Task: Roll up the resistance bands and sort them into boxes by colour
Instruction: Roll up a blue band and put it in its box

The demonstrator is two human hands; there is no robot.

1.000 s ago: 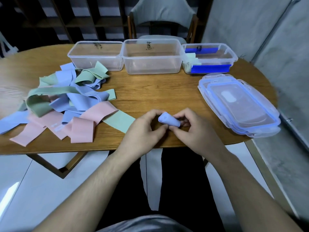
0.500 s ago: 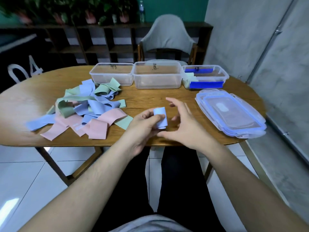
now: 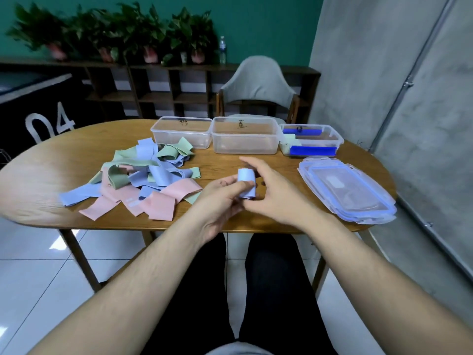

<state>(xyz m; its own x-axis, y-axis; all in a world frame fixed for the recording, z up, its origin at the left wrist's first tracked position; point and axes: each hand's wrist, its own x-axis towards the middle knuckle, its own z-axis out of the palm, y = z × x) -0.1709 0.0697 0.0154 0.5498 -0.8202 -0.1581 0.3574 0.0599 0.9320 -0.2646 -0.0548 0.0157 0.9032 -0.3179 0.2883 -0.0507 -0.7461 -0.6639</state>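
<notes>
A rolled blue band (image 3: 246,183) stands upright above the table's near edge, pinched between the thumb and fingers of my left hand (image 3: 222,201). My right hand (image 3: 275,193) is beside it with fingers spread, its thumb close to the roll's lower end. A loose pile of blue, green and pink bands (image 3: 143,175) lies on the wooden table (image 3: 51,175) to the left. Three clear boxes line the far side: left box (image 3: 182,133), middle box (image 3: 245,135), and right box (image 3: 311,140) holding a pale green roll and blue pieces.
Stacked clear lids with blue rims (image 3: 348,189) lie at the table's right. A grey chair (image 3: 257,85) stands behind the boxes, with dark shelving and potted plants along the back wall. A grey panel wall rises on the right.
The roll went from lying sideways between both hands to upright in my left hand, lifted higher. My right hand opened and let go. The camera tilted up, showing the room.
</notes>
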